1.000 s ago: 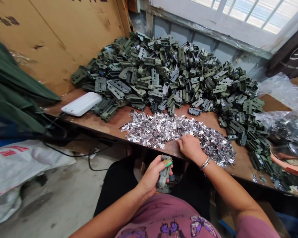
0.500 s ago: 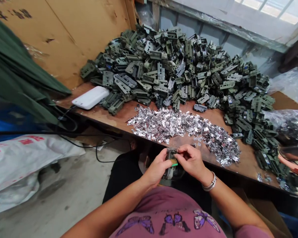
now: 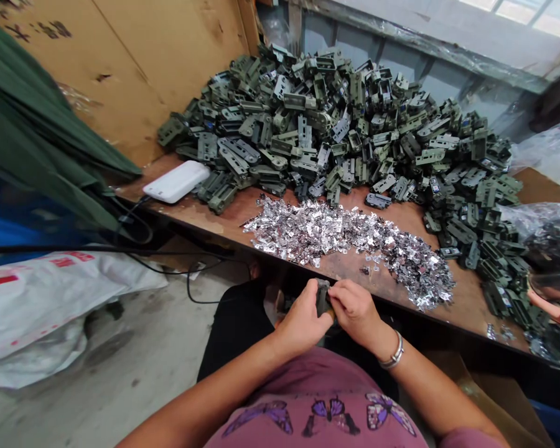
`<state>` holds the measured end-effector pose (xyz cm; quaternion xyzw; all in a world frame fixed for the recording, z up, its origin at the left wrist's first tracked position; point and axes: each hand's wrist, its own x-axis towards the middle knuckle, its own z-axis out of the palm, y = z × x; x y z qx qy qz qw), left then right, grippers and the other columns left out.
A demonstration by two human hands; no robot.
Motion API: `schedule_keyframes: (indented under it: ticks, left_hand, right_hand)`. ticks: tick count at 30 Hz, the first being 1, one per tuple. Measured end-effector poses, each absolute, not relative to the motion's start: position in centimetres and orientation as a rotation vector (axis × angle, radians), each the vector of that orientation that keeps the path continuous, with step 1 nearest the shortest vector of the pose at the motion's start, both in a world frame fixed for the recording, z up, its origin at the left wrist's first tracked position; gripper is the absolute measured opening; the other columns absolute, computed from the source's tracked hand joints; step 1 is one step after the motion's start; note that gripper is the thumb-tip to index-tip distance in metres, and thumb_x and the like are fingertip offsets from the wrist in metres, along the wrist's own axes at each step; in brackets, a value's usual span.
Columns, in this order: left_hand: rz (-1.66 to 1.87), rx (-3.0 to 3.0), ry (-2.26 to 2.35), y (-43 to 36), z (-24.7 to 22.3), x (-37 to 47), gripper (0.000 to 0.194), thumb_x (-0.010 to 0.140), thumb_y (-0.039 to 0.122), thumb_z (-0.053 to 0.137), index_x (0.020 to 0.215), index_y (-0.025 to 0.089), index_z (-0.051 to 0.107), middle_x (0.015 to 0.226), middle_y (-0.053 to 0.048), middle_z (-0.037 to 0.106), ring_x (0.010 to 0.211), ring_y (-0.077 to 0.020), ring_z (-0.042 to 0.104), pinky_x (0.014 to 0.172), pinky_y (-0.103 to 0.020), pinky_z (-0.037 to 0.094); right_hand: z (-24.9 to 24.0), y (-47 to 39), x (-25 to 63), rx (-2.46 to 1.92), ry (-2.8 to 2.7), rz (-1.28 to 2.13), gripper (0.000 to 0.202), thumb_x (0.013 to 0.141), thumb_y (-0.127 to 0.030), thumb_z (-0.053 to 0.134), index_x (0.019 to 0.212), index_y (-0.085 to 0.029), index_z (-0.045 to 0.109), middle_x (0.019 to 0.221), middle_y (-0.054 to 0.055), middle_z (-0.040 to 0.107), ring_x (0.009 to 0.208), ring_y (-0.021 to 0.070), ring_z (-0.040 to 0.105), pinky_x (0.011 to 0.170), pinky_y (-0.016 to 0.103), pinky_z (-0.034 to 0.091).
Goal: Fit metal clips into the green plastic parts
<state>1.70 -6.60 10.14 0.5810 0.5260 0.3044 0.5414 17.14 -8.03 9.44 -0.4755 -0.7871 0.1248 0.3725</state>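
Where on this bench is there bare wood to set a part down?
Bare strips of bench: front edge between white box and shiny clip heap, and wood between that heap and the green housings. Back and right are crowded.

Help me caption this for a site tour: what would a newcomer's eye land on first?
First, the big heap of grey-green parts piled across the back of the wooden bench. In front of it glitters a spread of small silver clips. Near the bench edge, the left hand and right hand close together on one dark part.
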Motion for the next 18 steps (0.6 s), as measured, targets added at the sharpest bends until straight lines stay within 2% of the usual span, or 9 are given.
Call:
schedule_keyframes:
  ticks: [3,6,7,9,10,13,15,18]
  left_hand:
    - [0.659,1.489,1.235,-6.8,10.3,1.2,0.027,0.064,0.012,0.064,0.080,0.023,0.044,0.069,0.004,0.048,0.066,-0.0158,0.047,0.063,-0.028,0.033]
    - [0.678,1.582,1.126,-6.5,11.1,0.5,0.034,0.065,0.023,0.075,0.089,0.021,0.051,0.082,0.000,0.056,0.074,-0.0183,0.052,0.067,-0.029,0.036]
    - [0.698,1.616,1.094,-6.3,11.4,0.3,0.033,0.066,0.027,0.076,0.090,0.021,0.053,0.085,-0.002,0.057,0.076,-0.0189,0.052,0.069,-0.030,0.037]
    - [0.754,1.656,1.080,-5.8,11.9,-0.2,0.020,0.074,0.032,0.071,0.081,0.020,0.056,0.080,-0.002,0.056,0.074,-0.0183,0.050,0.069,-0.030,0.037]
    - [0.785,1.656,1.095,-5.6,12.1,-0.4,0.017,0.078,0.032,0.067,0.074,0.020,0.056,0.075,-0.002,0.054,0.071,-0.0174,0.048,0.068,-0.030,0.036]
    - [0.901,1.621,1.156,-5.3,12.4,-1.2,0.023,0.083,0.030,0.060,0.064,0.021,0.052,0.066,0.000,0.047,0.065,-0.0160,0.042,0.066,-0.029,0.034]
    - [0.966,1.580,1.162,-5.3,12.5,-1.6,0.020,0.083,0.030,0.061,0.065,0.021,0.055,0.068,0.000,0.047,0.066,-0.0163,0.043,0.068,-0.029,0.036]
    - [0.984,1.284,1.134,-5.2,12.4,-1.9,0.013,0.078,0.033,0.067,0.079,0.020,0.065,0.078,-0.003,0.056,0.076,-0.0180,0.050,0.073,-0.028,0.041]
  right_hand:
    - [10.0,-8.4,17.2,-1.169,-2.066,0.415,0.021,0.095,-0.014,0.047,0.096,-0.019,0.067,0.086,0.009,0.066,0.078,0.0174,0.062,0.069,0.030,0.055]
    - [11.1,-8.3,18.0,-1.094,-1.980,0.632,0.016,0.093,-0.017,0.056,0.103,-0.020,0.068,0.096,0.008,0.067,0.087,0.0170,0.065,0.076,0.030,0.056]
    - [11.4,-8.3,18.4,-1.108,-1.913,0.656,0.017,0.092,-0.018,0.058,0.106,-0.021,0.068,0.100,0.008,0.067,0.091,0.0173,0.065,0.079,0.031,0.056]
    - [11.6,-8.3,19.1,-1.188,-1.773,0.631,0.019,0.091,-0.018,0.059,0.108,-0.022,0.068,0.103,0.009,0.068,0.093,0.0182,0.066,0.080,0.032,0.056]
    - [11.7,-8.4,19.4,-1.233,-1.728,0.619,0.019,0.091,-0.018,0.059,0.107,-0.022,0.068,0.102,0.009,0.069,0.091,0.0184,0.067,0.078,0.032,0.056]
    - [11.5,-8.9,19.8,-1.307,-1.749,0.666,0.014,0.091,-0.021,0.058,0.099,-0.022,0.070,0.089,0.007,0.071,0.079,0.0177,0.067,0.070,0.031,0.056]
    - [11.4,-9.1,20.1,-1.316,-1.811,0.698,0.013,0.091,-0.022,0.058,0.095,-0.022,0.070,0.082,0.005,0.070,0.072,0.0168,0.066,0.066,0.030,0.055]
    - [11.4,-8.7,20.9,-1.343,-1.845,0.672,0.014,0.091,-0.024,0.058,0.093,-0.022,0.071,0.079,0.005,0.071,0.069,0.0169,0.066,0.064,0.030,0.054]
